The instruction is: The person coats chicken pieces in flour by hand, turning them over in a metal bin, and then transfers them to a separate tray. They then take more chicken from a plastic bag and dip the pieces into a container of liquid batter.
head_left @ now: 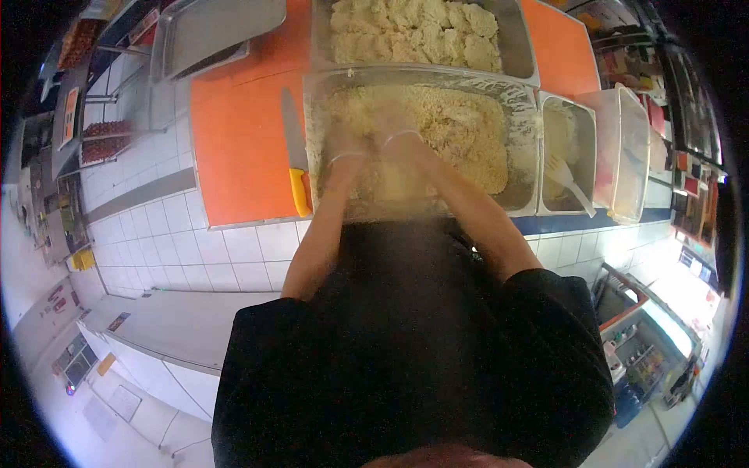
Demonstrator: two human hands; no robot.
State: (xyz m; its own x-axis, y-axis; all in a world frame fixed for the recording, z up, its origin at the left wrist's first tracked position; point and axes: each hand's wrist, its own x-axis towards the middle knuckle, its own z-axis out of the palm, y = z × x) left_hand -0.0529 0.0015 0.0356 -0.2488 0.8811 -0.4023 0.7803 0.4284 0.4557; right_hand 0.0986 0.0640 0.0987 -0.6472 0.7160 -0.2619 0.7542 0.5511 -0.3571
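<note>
Both hands are in the left part of a metal tray (523,168) that holds a pale yellow, crumbly breading (460,117). My left hand (343,140) is near the tray's left wall, blurred, its fingers not distinct. Beside it, slightly to the right, my right hand (394,129) is smeared by motion over the crumbs. Whether either hand holds anything cannot be made out. Behind this tray, a second metal tray (519,39) contains several coated pieces (421,35) packed together.
A knife (297,156) with a yellow handle lies on the orange surface (242,148) at left. An empty-looking metal tray (218,27) sits behind it. On the right are a smaller metal container (562,207) with a white utensil (569,181) and a clear plastic bin (624,156).
</note>
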